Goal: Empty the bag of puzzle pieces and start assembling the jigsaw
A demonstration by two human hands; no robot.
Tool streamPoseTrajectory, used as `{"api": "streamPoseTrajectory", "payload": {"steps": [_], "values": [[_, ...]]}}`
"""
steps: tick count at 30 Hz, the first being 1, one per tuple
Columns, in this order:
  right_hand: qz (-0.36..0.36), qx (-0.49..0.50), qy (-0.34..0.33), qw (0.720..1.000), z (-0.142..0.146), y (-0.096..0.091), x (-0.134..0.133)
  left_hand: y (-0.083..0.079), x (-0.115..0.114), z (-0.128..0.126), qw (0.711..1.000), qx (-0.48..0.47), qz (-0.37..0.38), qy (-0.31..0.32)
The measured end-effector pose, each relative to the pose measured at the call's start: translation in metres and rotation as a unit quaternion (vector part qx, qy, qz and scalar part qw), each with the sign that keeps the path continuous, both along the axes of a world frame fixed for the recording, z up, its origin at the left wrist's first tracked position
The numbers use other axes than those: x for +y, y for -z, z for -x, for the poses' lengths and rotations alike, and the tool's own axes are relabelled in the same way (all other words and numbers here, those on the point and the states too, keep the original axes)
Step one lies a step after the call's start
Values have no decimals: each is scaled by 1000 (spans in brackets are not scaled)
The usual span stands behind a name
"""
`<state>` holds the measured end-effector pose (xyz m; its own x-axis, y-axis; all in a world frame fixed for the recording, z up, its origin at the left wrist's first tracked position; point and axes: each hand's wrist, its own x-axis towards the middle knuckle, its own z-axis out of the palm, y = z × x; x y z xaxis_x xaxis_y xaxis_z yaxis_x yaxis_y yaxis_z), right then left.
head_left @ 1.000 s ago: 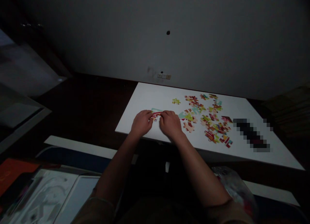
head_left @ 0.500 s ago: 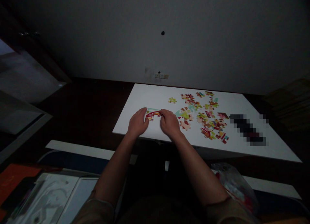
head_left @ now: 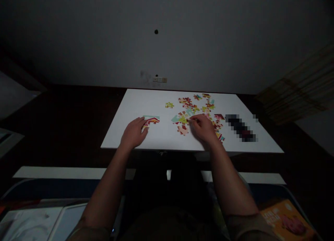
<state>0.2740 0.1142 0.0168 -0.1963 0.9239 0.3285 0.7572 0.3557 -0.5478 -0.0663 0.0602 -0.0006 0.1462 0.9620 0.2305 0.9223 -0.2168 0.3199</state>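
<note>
On the white table, a small joined section of jigsaw puzzle (head_left: 153, 120) shows red, orange and pale teal. My left hand (head_left: 133, 132) rests at its left edge, thumb apart from the outstretched fingers, covering part of it. Over the scattered jigsaw pieces (head_left: 184, 118) is my right hand (head_left: 205, 128), its fingers curled and pinched together. Whether a piece is between those fingertips is hidden. A pinkish piece (head_left: 182, 130) lies just left of the right hand. A lone yellow-green piece (head_left: 169, 105) lies farther back, between the two hands.
The white table (head_left: 117, 129) stands against a grey wall with a socket strip (head_left: 159, 80). A pixelated dark object (head_left: 240, 128) lies to the right of the pieces. An orange printed box (head_left: 288, 220) is at the lower right, and an open book or folder (head_left: 31, 222) at the lower left.
My right hand has left the joined section and moved right to the loose pieces. My left hand stays at the section's left edge. The view has shifted to the right.
</note>
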Motion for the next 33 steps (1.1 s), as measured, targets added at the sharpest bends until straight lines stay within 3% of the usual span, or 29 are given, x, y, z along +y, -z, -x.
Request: {"api": "streamPoseTrajectory", "payload": {"steps": [3,7,13,19,26,33], "values": [[3,-76,-78,994,7,4,5,-1,0,-1,1000,-3,-8,-5],[-1,-128,-86,988,28,1,14,-2,0,-2,1000,0,-4,-16],[39,-167,-209,963,40,-5,50,-4,1,-5,1000,7,-6,-23],[83,-201,-235,947,45,-2,81,-6,0,-5,999,7,0,-40],[106,-215,-251,938,57,1,73,-9,-4,-4,999,22,-6,-28],[101,-120,-212,965,92,-6,53,-14,-8,-4,999,41,-2,-13]]}}
